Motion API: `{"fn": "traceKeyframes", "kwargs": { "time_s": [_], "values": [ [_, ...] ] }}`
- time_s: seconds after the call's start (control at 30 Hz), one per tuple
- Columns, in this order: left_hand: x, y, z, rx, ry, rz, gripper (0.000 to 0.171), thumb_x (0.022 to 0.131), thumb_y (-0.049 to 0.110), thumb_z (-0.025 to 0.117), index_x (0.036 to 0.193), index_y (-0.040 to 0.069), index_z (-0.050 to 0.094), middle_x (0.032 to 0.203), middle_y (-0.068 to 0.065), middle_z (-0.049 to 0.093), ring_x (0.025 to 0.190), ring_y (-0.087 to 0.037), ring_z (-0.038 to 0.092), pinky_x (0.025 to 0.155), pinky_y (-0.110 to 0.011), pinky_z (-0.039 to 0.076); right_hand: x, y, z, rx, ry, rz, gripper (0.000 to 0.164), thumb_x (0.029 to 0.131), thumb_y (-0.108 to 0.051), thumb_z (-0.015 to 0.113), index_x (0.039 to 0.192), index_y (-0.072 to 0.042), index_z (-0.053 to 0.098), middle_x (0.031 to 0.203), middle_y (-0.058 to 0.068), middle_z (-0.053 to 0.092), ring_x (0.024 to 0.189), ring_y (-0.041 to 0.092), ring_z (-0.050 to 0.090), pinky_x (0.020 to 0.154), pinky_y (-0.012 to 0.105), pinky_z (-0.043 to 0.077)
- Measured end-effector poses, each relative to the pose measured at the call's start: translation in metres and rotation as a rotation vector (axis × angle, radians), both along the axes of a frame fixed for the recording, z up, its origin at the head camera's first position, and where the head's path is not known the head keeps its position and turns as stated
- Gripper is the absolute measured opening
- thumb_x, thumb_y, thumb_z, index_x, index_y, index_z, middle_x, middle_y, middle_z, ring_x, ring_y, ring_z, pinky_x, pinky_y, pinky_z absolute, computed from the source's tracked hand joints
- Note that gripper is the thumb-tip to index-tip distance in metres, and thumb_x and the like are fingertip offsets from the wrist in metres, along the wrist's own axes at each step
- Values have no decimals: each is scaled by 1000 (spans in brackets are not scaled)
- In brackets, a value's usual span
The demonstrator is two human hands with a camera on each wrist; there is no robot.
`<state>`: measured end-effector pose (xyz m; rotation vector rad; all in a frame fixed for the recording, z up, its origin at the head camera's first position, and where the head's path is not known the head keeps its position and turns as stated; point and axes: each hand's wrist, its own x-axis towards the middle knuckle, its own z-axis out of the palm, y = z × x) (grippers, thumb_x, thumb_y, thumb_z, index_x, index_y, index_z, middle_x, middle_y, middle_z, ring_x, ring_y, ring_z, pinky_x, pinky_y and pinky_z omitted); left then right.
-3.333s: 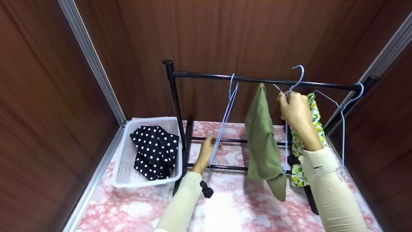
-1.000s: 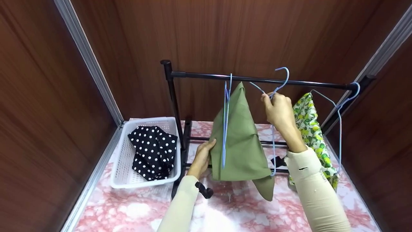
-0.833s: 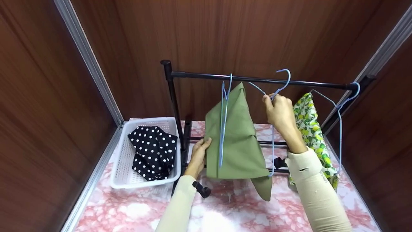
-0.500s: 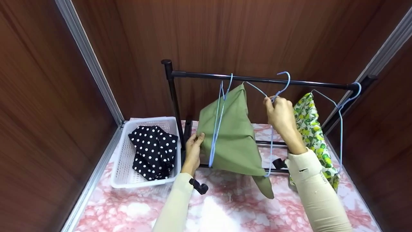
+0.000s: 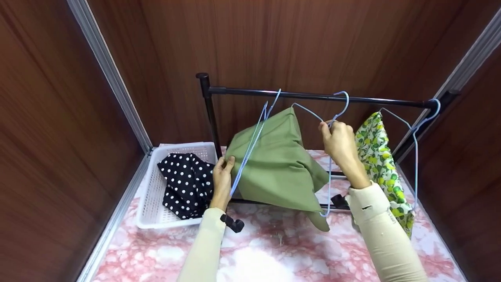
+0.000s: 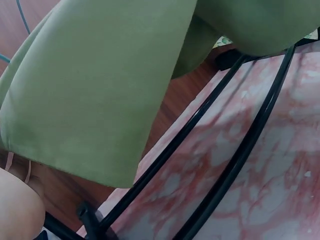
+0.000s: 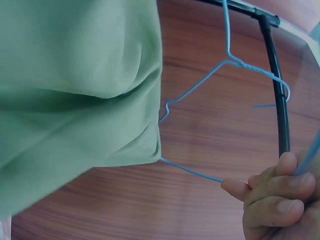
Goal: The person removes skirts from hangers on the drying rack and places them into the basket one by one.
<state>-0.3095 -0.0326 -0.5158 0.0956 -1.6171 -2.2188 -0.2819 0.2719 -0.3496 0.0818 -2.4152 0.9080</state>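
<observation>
The left hand (image 5: pixel 222 178) pinches the green cloth (image 5: pixel 274 168), now pulled wider — better spread — left of the right hand (image 5: pixel 339 141), fingers gripping its blue wire hanger (image 5: pixel 347 102).

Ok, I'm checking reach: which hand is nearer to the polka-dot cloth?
Left. The left hand, holding the green cloth by its edge, is just beside the polka-dot cloth; the right hand is farther off, past the green cloth, holding a blue hanger.

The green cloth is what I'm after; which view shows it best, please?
The head view, where the green cloth sits wholly within the frame. Both wrist views crop it: the left shows a smooth panel; the right, folds close up.
</observation>
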Motion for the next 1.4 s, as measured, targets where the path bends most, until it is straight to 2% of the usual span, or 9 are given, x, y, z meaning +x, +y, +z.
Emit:
{"fn": "traceKeyframes", "kwargs": {
  "time_s": [0.13, 0.27, 0.43, 0.57, 0.7, 0.87, 1.13, 1.27, 1.4],
  "values": [
    [0, -5, 1, 1, 20, 37, 17, 104, 8, 67, 111, -6, 72, 102, 3, 68, 102, -12, 58, 94, -22, 45, 1, 2, -3, 4, -3, -5, 34, 108, -18, 57, 97, 4, 79, 75, 22, 72, 66, 33, 62, 61, 41, 46],
    [0, -9, 2, 45, 63, 55, 19, 102, 2, 67, 114, -11, 73, 131, -13, 67, 129, -21, 57, 111, -25, 42, 2, 4, -5, 8, -4, -17, 33, 108, -18, 57, 96, 3, 80, 78, 24, 73, 67, 33, 61, 62, 43, 45],
    [3, -13, 5, 90, 140, 57, 10, 100, -2, 67, 96, -3, 76, 149, -24, 57, 143, -28, 50, 120, -28, 36, 2, 6, -6, 9, 7, -12, 34, 108, -18, 57, 96, 5, 79, 79, 25, 73, 69, 35, 62, 64, 47, 48],
    [6, -15, 8, 128, 225, 36, 20, 99, -7, 66, 83, 4, 71, 152, -21, 59, 144, -28, 51, 122, -26, 36, 1, 7, -7, 24, 9, 5, 34, 108, -18, 57, 95, 5, 78, 77, 24, 72, 70, 36, 63, 64, 48, 49],
    [7, -18, 11, 125, 273, 7, 24, 99, -7, 65, 79, 7, 66, 147, -14, 66, 144, -26, 54, 122, -27, 37, 1, 9, -8, 36, 5, 5, 34, 108, -18, 58, 94, 5, 79, 72, 21, 71, 66, 35, 63, 60, 43, 47],
    [7, -21, 17, 107, 253, 11, 14, 98, -3, 67, 89, 5, 74, 124, -7, 77, 131, -23, 62, 118, -28, 41, 1, 11, -8, 42, -2, 3, 34, 107, -18, 59, 90, 4, 78, 64, 14, 65, 63, 34, 63, 55, 37, 43],
    [5, -30, 22, 116, 139, 96, 11, 99, 1, 69, 98, 10, 77, 87, 5, 66, 86, -9, 57, 80, -21, 49, 0, 12, -10, 51, -6, 12, 35, 108, -19, 58, 87, 3, 77, 63, 12, 63, 61, 31, 61, 53, 33, 41],
    [6, -35, 23, 154, 151, 112, 11, 101, 0, 66, 104, 3, 75, 95, 3, 68, 93, -8, 60, 88, -20, 49, 0, 13, -12, 62, -10, 14, 36, 108, -19, 58, 89, 5, 77, 67, 15, 65, 63, 32, 60, 56, 36, 43],
    [8, -40, 26, 247, 155, 31, 28, 101, -2, 62, 129, -7, 65, 104, 1, 72, 96, -8, 66, 92, -21, 54, 0, 13, -12, 62, -14, 16, 36, 107, -19, 58, 89, 6, 77, 67, 16, 64, 62, 33, 59, 55, 39, 42]
  ]
}}
